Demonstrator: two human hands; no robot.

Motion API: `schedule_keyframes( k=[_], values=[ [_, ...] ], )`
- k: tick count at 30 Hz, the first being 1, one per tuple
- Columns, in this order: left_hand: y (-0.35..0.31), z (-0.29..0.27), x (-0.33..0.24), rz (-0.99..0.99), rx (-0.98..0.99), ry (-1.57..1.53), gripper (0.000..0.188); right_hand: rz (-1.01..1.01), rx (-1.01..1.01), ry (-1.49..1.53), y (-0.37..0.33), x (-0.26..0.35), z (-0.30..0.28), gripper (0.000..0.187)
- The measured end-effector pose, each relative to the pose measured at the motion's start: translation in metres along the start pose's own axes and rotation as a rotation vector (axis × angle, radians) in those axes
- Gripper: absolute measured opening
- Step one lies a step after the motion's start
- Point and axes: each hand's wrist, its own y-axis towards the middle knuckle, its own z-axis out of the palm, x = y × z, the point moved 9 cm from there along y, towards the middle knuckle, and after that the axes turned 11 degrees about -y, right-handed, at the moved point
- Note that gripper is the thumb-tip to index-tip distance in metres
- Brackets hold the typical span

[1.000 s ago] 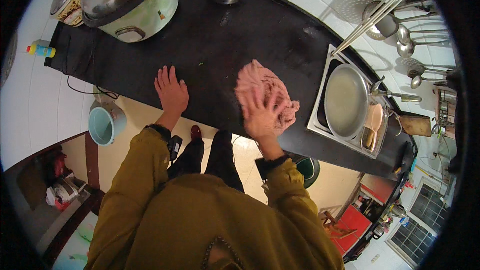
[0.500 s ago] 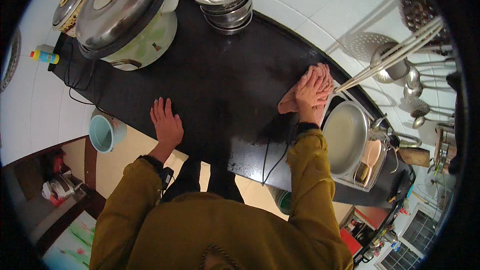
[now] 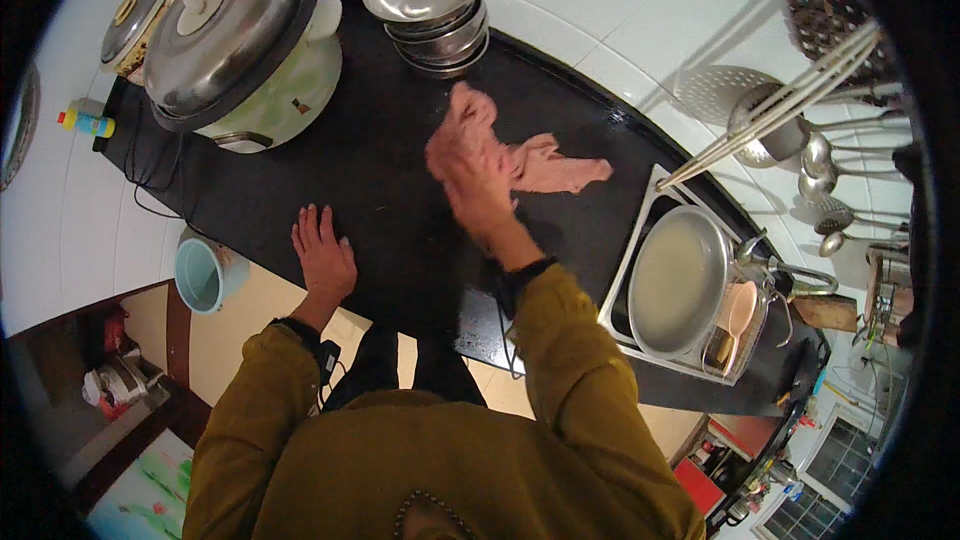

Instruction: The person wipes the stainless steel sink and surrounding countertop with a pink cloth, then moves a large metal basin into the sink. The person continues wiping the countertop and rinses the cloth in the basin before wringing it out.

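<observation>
A crumpled pink cloth (image 3: 558, 168) lies on the black countertop (image 3: 390, 140), one end trailing to the right. My right hand (image 3: 478, 195) presses down on its left part, slightly smeared by motion, with the fingertips partly lost against the cloth. Near the counter's front edge my left hand (image 3: 326, 255) rests flat, fingers stretched out and holding nothing. Behind the cloth, by the wall, stands a stack of steel bowls (image 3: 428, 0).
At the back left stands a large pale-green cooker (image 3: 290, 105) with a metal lid. To the right, a sink (image 3: 625, 325) holds a wide metal basin (image 3: 680, 270) of cloudy liquid. Ladles and strainers (image 3: 815, 155) hang on the right wall. A light-blue bucket (image 3: 205, 280) is below the counter's left side.
My right hand has swept left with the pink cloth, from beside the sink to the middle of the counter. The cloth has spread out. My left hand stays at the front edge.
</observation>
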Motion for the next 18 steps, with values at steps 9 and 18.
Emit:
schedule_keyframes(
  k=[9, 18],
  values=[
    [0.0, 0.002, 0.0, 0.021, -0.019, 0.026, 0.06, 0.117, 0.004, 0.423, -0.082, 0.025, -0.056, 0.024],
    [0.001, 0.0, -0.002, -0.004, 0.009, 0.021, 0.06, 0.625, -0.479, 0.155, -0.065, -0.22, -0.135, 0.03]
  ],
)
